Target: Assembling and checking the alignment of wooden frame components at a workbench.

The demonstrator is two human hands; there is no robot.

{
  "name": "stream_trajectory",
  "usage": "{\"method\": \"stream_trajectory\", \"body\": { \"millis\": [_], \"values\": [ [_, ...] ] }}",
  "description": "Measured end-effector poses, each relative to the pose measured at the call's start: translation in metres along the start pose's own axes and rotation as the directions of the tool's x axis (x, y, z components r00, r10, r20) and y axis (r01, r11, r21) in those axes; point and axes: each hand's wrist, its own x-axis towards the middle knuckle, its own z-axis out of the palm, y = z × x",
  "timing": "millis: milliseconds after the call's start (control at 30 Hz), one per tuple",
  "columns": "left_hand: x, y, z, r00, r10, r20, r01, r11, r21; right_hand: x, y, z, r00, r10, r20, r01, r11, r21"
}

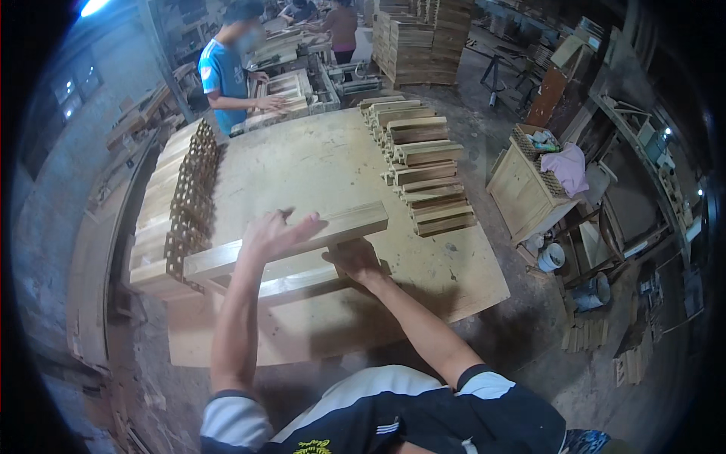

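Two hands on a wooden frame [302, 242], left hand [276, 234] flat, unclenched, right hand [354, 261] seemingly gripping beneath

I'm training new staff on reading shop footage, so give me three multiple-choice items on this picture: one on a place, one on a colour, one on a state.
1. Where does the row of short brown wooden slat pieces lie on the pale plywood worktable?
A. right side
B. left edge
C. on the floor

2. What colour is the shirt of the person standing at the table's far end?
A. red
B. blue
C. white

3. How does the left hand rest on the long pale wooden plank?
A. clenched in a fist
B. flat with fingers spread
C. off it

Answers: 1 A, the row runs down the right side; 2 B, the shirt is plainly blue; 3 B, the fingers splay across the plank.
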Motion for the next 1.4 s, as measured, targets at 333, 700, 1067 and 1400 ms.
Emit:
{"method": "stream_trajectory", "body": {
  "millis": [333,700,1067,1400],
  "values": [
    [-0.096,-0.016,0.063,0.942,0.329,-0.074,-0.323,0.943,0.080,-0.110,0.000,0.007,0.876,-0.456,-0.156,0.316,0.788,-0.529],
    [0.029,-0.063,0.149,0.893,0.402,-0.203,-0.374,0.913,0.162,-0.185,0.098,-0.004,0.903,0.105,-0.417,-0.272,0.890,-0.365],
    [0.182,-0.012,0.162,0.723,0.488,-0.488,-0.626,0.762,-0.164,-0.461,0.034,0.102,0.326,0.943,-0.070,-0.944,0.320,-0.082],
    [-0.043,0.069,0.352,0.260,0.955,-0.140,-0.938,0.215,-0.273,-0.529,0.040,0.290,0.302,0.941,-0.154,-0.953,0.304,-0.010]
  ]
}}
